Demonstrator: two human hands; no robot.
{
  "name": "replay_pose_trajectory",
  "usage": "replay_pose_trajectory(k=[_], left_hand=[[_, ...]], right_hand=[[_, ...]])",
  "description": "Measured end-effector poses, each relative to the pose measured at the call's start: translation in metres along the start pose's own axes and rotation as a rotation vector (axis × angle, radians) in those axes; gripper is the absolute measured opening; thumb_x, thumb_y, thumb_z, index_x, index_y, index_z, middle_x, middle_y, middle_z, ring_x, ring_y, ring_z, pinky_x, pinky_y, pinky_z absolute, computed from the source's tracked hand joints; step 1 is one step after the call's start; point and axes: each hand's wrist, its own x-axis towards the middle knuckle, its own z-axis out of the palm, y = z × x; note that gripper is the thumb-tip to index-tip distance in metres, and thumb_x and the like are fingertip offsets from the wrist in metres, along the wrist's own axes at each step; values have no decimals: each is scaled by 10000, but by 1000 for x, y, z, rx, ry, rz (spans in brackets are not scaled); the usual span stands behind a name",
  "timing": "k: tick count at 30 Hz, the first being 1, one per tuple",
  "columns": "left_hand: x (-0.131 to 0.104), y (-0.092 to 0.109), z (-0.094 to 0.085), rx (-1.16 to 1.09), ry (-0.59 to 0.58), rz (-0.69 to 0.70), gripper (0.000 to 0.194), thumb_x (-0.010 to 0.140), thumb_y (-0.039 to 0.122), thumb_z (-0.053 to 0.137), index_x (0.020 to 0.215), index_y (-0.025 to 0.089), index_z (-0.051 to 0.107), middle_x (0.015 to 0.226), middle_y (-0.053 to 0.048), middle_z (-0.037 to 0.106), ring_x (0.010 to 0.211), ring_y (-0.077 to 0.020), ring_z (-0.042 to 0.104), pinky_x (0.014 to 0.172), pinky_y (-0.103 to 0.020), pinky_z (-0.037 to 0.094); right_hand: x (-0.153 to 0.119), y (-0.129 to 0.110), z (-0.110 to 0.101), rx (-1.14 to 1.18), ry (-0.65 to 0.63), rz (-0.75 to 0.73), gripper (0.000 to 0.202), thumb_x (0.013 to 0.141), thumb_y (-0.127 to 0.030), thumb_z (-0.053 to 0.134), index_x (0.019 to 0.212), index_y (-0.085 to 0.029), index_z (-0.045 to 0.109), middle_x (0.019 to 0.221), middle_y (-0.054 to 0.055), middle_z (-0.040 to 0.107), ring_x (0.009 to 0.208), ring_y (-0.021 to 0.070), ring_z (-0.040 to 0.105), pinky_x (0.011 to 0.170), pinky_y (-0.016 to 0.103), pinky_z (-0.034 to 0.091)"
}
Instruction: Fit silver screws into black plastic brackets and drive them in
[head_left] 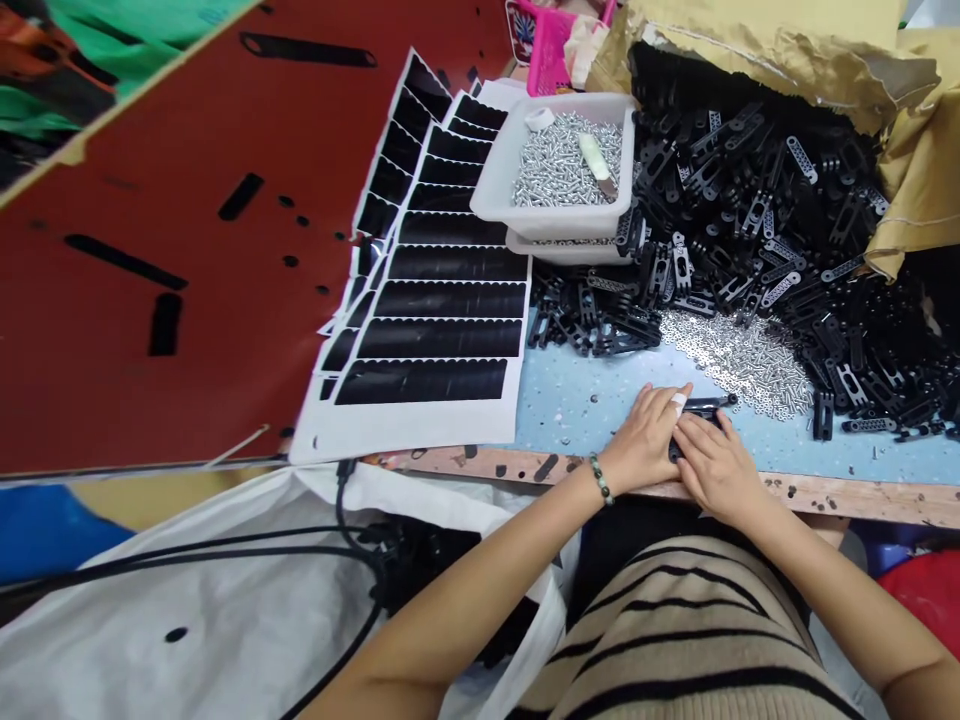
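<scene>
A long black plastic part point(709, 402) lies low over the front of the blue work surface, partly hidden by fingers. From its left side my left hand point(645, 440) is closed on it; a finger wears a white wrap and the wrist a beaded bracelet. Against it, my right hand point(718, 468) is closed too, with its fingers bent over the near side. Just beyond both hands spreads a pile of small silver metal pins or screws point(750, 365). Behind that rises a large heap of black plastic parts point(757, 200), some with grey patterned faces.
A white tub point(495, 190) full of silver pins, with a pale-handled tool on top, stands on another tub. Sheets of black strips point(450, 300) lie to the left. Brown paper point(787, 45) surrounds the heap. A white sack point(225, 620) and black cables point(225, 550) are below the edge.
</scene>
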Motion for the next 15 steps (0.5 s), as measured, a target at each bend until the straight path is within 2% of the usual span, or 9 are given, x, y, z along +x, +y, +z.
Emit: replay_pose_trajectory(k=[2, 4, 8, 10, 12, 15], left_hand=[[1, 2, -3, -1, 3, -14, 763, 663, 356, 674, 1322, 97, 392, 1220, -178, 494, 1158, -333, 461, 1086, -553, 256], [4, 4, -3, -7, 21, -16, 735, 630, 393, 706, 1258, 109, 450, 1180, -164, 511, 1113, -332, 480, 1072, -552, 275], [9, 6, -4, -50, 75, 1, 701, 594, 335, 728, 1201, 100, 469, 1136, -158, 516, 1091, -325, 477, 1019, -511, 362], [8, 8, -13, -88, 112, -24, 684, 597, 301, 726, 1198, 110, 460, 1132, -151, 508, 1103, -318, 473, 990, -484, 403], [-2, 10, -35, -116, 145, -71, 698, 593, 304, 739, 1202, 129, 448, 1135, -142, 501, 1115, -313, 473, 980, -475, 420], [-42, 15, -90, -110, 134, -133, 725, 584, 324, 754, 1213, 165, 430, 1157, -129, 499, 1125, -305, 483, 985, -465, 425]], right_hand=[[-9, 9, -8, -15, 33, 36, 392, 909, -181, 423, 1288, -165, 521, 1321, 136, 561, 1228, 263, 502, 1100, 561, 268], [-18, 19, -19, -17, 123, 98, 366, 906, -167, 435, 1258, -182, 535, 1269, 132, 597, 1167, 254, 546, 1077, 564, 300], [-32, 36, -42, 29, 367, 171, 326, 892, -145, 462, 1192, -214, 569, 1162, 126, 627, 1082, 249, 579, 965, 517, 436], [-38, 41, -49, 71, 441, 172, 330, 885, -131, 464, 1181, -224, 576, 1134, 123, 626, 1067, 250, 583, 911, 486, 478], [-43, 42, -50, 125, 447, 158, 331, 883, -130, 465, 1178, -227, 579, 1108, 120, 628, 1041, 248, 597, 880, 465, 501], [-54, 44, -45, 171, 400, 121, 305, 888, -157, 474, 1163, -225, 588, 1097, 119, 631, 1015, 253, 615, 857, 456, 515]])
